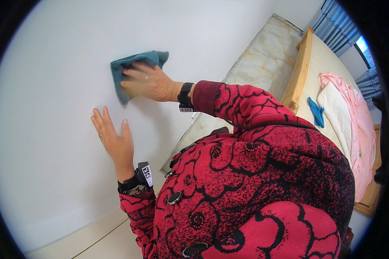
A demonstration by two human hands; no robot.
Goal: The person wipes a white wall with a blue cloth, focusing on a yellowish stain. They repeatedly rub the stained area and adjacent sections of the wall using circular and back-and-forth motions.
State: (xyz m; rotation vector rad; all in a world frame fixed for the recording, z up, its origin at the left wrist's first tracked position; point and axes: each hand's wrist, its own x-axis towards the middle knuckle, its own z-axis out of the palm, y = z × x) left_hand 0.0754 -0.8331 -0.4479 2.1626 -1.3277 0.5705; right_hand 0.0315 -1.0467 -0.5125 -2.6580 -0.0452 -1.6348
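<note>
My right hand [149, 82], with a ring and a black wrist strap, holds a teal cloth [118, 69] flat on the white wall [61, 81]. Its fingers are spread over the cloth and slightly blurred. Part of the cloth is bunched above the fingers. Lower down, my left hand [115, 142] rests at the same wall with its fingers extended and thumb apart; nothing is in it. Whether its whole palm touches the wall cannot be told. It wears a ring and a black wrist strap too.
Marble-patterned floor tiles [262, 55] lie along the wall's foot. To the right stands a bed with a wooden frame [300, 74], carrying a blue cloth [316, 112], a white quilt [335, 113] and pink bedding [363, 129]. Blue curtains [337, 29] hang behind it.
</note>
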